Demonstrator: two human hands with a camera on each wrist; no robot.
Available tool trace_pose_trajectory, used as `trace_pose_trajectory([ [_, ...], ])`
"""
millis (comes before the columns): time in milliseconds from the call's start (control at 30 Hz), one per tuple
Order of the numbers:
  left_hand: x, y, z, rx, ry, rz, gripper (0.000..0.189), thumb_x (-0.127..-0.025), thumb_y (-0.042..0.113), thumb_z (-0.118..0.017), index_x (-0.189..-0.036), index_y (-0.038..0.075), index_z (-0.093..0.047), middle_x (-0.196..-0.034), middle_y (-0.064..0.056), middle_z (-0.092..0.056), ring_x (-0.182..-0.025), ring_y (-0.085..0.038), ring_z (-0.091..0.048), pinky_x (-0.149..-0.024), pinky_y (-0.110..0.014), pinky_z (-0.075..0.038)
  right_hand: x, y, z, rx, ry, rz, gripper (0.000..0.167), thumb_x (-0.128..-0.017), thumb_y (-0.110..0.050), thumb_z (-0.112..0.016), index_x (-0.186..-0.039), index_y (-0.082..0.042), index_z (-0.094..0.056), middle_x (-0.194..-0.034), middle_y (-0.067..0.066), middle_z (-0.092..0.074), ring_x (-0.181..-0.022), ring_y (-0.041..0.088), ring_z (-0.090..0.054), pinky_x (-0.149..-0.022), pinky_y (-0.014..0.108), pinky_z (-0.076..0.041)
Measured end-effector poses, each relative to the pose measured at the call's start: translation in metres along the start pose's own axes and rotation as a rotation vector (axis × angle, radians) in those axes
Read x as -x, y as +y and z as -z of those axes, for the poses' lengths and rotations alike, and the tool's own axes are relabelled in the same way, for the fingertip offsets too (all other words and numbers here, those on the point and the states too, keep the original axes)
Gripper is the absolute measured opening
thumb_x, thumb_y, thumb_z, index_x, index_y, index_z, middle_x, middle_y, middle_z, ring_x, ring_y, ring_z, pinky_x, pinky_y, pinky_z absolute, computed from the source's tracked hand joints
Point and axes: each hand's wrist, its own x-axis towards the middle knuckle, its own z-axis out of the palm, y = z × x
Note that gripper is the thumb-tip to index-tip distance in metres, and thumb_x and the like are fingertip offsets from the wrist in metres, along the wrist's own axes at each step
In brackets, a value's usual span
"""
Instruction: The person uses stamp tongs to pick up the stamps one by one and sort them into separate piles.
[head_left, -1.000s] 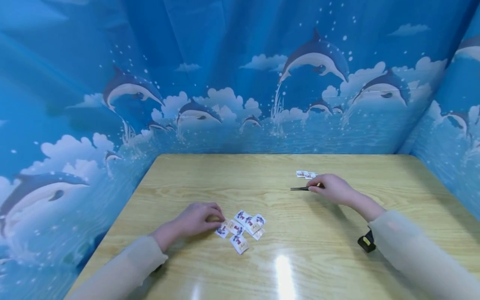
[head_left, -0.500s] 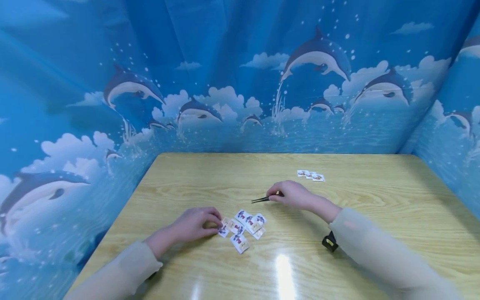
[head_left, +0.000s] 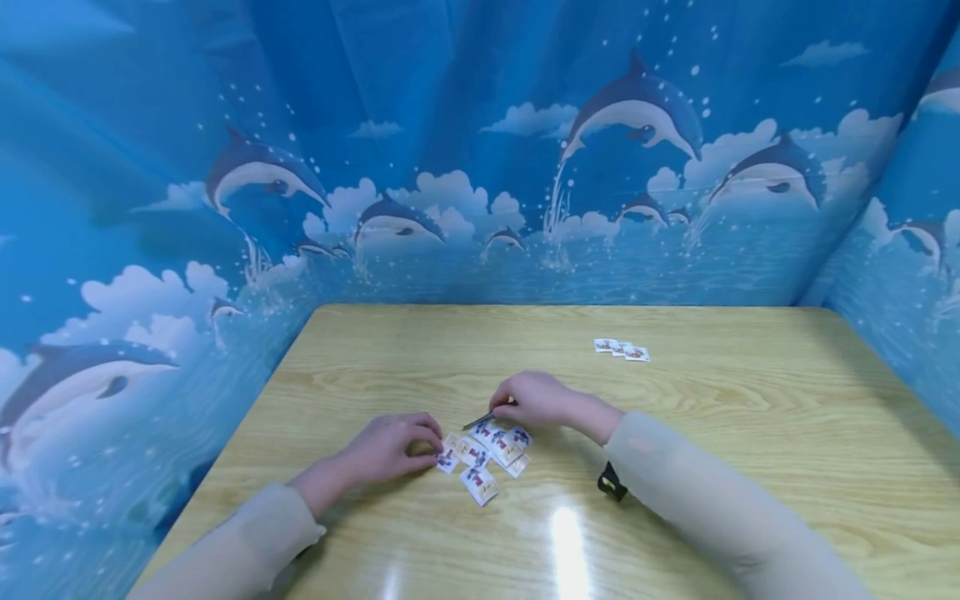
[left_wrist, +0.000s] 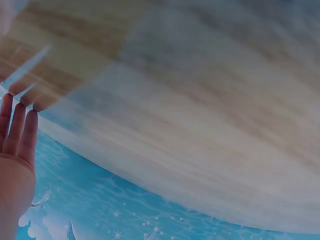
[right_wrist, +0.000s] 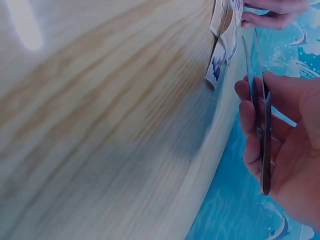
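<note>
- Head: I see the right hand (head_left: 536, 398) gripping slim dark metal tweezers (head_left: 478, 420) just beside overlapping small white printed paper pieces (head_left: 487, 450) on the glossy wooden table (head_left: 375, 358). That overlap could make one piece drag its neighbours. The left hand (head_left: 393, 446) touches their left edge, blocking that side; a row of three similar pieces (head_left: 621, 349) lies well apart.
- Left wrist: three fingers look straight; I can't tell whether the thumb pinches paper.
- Right wrist: the tips stand narrowly apart; a weak squeeze could drop paper.

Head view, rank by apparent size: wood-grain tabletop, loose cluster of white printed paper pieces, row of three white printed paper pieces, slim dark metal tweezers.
Largest to smallest:
1. Wood-grain tabletop
2. Loose cluster
3. Row of three
4. Tweezers, by visible part only; the right hand hides the rest
</note>
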Motion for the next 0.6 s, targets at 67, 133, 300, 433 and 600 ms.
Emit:
trace_pose_trajectory([
  [67, 0.000, 0.000, 0.001, 0.002, 0.001, 0.001, 0.014, -0.086, 0.028, -0.075, -0.097, 0.020, -0.075, -0.107, 0.009, -0.063, -0.095, -0.009, -0.061, -0.084, -0.035, -0.051, -0.002, -0.003, 0.000, -0.001, -0.015, -0.011, 0.016, -0.094, -0.020, -0.064, -0.104, -0.012, -0.074, -0.099, 0.000, -0.071, -0.091, 0.017, -0.065, -0.086, 0.036, -0.051],
  [133, 0.000, 0.000, 0.001, -0.001, 0.001, 0.001, 0.013, -0.086, 0.028, -0.075, -0.097, 0.020, -0.075, -0.107, 0.009, -0.063, -0.094, -0.009, -0.061, -0.084, -0.035, -0.051, -0.003, -0.006, 0.000, -0.002, -0.025, -0.023, 0.016, -0.094, -0.020, -0.064, -0.104, -0.012, -0.074, -0.098, -0.001, -0.071, -0.091, 0.016, -0.065, -0.085, 0.035, -0.051],
  [300, 0.000, -0.001, 0.000, -0.002, 0.000, 0.001, 0.013, -0.085, 0.029, -0.075, -0.096, 0.021, -0.074, -0.107, 0.009, -0.063, -0.093, -0.009, -0.060, -0.083, -0.034, -0.051, -0.006, -0.011, -0.001, -0.005, -0.037, -0.040, 0.016, -0.094, -0.020, -0.065, -0.104, -0.012, -0.074, -0.098, -0.001, -0.071, -0.090, 0.015, -0.065, -0.086, 0.035, -0.051],
  [433, 0.000, -0.002, -0.001, 0.000, 0.012, -0.021, 0.011, -0.085, 0.028, -0.075, -0.094, 0.021, -0.074, -0.106, 0.009, -0.063, -0.093, -0.009, -0.061, -0.083, -0.034, -0.051, -0.007, -0.013, -0.003, -0.010, -0.043, -0.027, 0.015, -0.094, -0.021, -0.065, -0.102, -0.012, -0.075, -0.096, -0.002, -0.071, -0.088, 0.014, -0.064, -0.085, 0.034, -0.051],
  [600, 0.000, -0.003, 0.000, -0.002, 0.010, -0.018, 0.011, -0.085, 0.029, -0.075, -0.094, 0.022, -0.074, -0.106, 0.010, -0.063, -0.093, -0.009, -0.061, -0.084, -0.034, -0.051, -0.009, -0.013, -0.007, 0.006, -0.029, -0.002, 0.013, -0.093, -0.020, -0.065, -0.100, -0.014, -0.075, -0.094, -0.003, -0.071, -0.085, 0.013, -0.064, -0.081, 0.033, -0.051],
])
